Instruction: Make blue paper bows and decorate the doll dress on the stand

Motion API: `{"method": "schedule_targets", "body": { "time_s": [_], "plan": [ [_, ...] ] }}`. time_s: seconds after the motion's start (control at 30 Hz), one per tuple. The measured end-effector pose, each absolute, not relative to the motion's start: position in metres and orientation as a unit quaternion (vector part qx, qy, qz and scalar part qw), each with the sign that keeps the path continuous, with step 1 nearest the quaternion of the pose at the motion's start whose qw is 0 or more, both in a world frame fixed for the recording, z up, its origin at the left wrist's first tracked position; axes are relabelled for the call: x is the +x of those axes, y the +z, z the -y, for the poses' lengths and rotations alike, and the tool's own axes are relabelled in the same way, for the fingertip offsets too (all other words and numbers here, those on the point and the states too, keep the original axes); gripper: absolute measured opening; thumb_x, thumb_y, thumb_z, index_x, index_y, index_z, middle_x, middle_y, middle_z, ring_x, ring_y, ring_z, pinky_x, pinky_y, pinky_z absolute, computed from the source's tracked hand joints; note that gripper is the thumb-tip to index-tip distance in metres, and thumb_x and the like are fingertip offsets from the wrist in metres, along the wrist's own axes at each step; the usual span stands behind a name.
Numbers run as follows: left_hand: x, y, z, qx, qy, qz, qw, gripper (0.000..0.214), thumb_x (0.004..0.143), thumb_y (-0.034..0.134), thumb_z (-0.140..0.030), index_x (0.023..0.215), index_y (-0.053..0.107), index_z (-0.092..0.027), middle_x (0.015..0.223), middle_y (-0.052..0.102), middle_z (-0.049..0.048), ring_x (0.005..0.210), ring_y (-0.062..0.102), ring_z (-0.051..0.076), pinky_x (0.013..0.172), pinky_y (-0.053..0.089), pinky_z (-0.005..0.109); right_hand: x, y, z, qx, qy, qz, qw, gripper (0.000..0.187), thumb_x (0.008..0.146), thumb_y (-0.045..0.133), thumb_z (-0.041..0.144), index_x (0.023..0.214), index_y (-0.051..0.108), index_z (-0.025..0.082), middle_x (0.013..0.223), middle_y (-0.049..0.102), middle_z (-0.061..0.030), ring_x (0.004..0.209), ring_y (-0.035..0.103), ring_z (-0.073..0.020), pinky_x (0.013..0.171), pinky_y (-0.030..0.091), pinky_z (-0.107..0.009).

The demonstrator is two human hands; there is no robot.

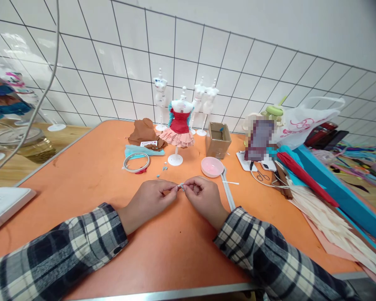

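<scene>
My left hand (150,200) and my right hand (205,198) meet above the orange table, fingertips pinched together. Between them is a small light-blue piece (181,186), too small to tell its exact kind; both hands grip it. Just beyond stands a doll-sized dress form (177,119) wearing a red bodice and a ruffled pink skirt, on a round white base. Tiny blue scraps (164,168) lie on the table between my left hand and that base. A pink bowl (212,167) sits past my right hand, with grey tweezers (228,190) beside it.
At left-centre lie a tape roll (136,162), blue cloth (131,151) and brown cloth (142,131). A cardboard box (218,140) and bare white dress forms stand behind. To the right are scissors (263,175), a phone (259,140), a cable and strips of cream fabric (322,209).
</scene>
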State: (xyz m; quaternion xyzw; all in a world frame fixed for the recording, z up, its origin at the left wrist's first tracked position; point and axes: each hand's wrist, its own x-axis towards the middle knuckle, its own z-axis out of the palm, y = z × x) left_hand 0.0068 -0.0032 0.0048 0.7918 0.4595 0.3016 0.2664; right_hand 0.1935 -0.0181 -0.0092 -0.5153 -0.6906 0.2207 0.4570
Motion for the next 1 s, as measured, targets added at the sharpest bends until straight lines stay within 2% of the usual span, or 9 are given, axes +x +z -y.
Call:
{"method": "schedule_targets", "body": {
  "time_s": [0.33, 0.57, 0.7, 0.87, 1.0],
  "plan": [
    [0.0076, 0.0026, 0.0071, 0.872, 0.265, -0.401, 0.092, 0.026, 0.089, 0.048, -0.025, 0.079, 0.071, -0.019, 0.067, 0.071, 0.0003, 0.058, 0.061, 0.012, 0.055, 0.037, 0.023, 0.1928, -0.006, 0.022, -0.504, 0.245, 0.701, 0.441, 0.01, 0.078, 0.065, 0.021, 0.081, 0.075, 0.02, 0.071, 0.068, -0.0009, 0.058, 0.055, -0.0109, 0.057, 0.045, -0.023],
    [0.009, 0.0055, 0.0085, 0.892, 0.27, -0.357, 0.057, 0.026, 0.089, 0.048, -0.023, 0.076, 0.07, -0.018, 0.067, 0.072, 0.0011, 0.058, 0.061, 0.012, 0.055, 0.038, 0.023, 0.1931, -0.011, 0.0188, -0.515, 0.271, 0.694, 0.424, 0.009, 0.076, 0.065, 0.024, 0.076, 0.073, 0.021, 0.071, 0.07, -0.0002, 0.056, 0.057, -0.0112, 0.055, 0.044, -0.023],
    [0.0104, 0.0063, 0.0089, 0.885, 0.269, -0.366, 0.101, 0.027, 0.088, 0.048, -0.022, 0.075, 0.071, -0.017, 0.063, 0.07, 0.0009, 0.055, 0.059, 0.012, 0.054, 0.037, 0.022, 0.1921, -0.0067, 0.021, -0.516, 0.257, 0.706, 0.411, 0.008, 0.074, 0.063, 0.021, 0.075, 0.071, 0.02, 0.068, 0.067, 0.0007, 0.057, 0.056, -0.0107, 0.056, 0.043, -0.022],
    [0.0128, 0.0059, 0.0064, 0.832, 0.265, -0.418, 0.252, 0.03, 0.085, 0.047, -0.021, 0.07, 0.073, -0.017, 0.062, 0.069, -0.0019, 0.056, 0.061, 0.012, 0.053, 0.04, 0.02, 0.1911, -0.0026, 0.023, -0.517, 0.23, 0.711, 0.418, 0.004, 0.07, 0.061, 0.018, 0.069, 0.065, 0.02, 0.066, 0.063, 0.0018, 0.055, 0.051, -0.0098, 0.053, 0.039, -0.022],
    [0.0138, 0.0083, 0.0033, 0.789, 0.283, -0.442, 0.32, 0.029, 0.084, 0.049, -0.024, 0.071, 0.074, -0.016, 0.07, 0.074, -0.0011, 0.066, 0.066, 0.015, 0.059, 0.046, 0.02, 0.1928, -0.0039, 0.019, -0.534, 0.306, 0.653, 0.442, 0.005, 0.074, 0.06, 0.023, 0.072, 0.063, 0.02, 0.061, 0.057, 0.0031, 0.049, 0.047, -0.009, 0.046, 0.035, -0.021]
  ]
}}
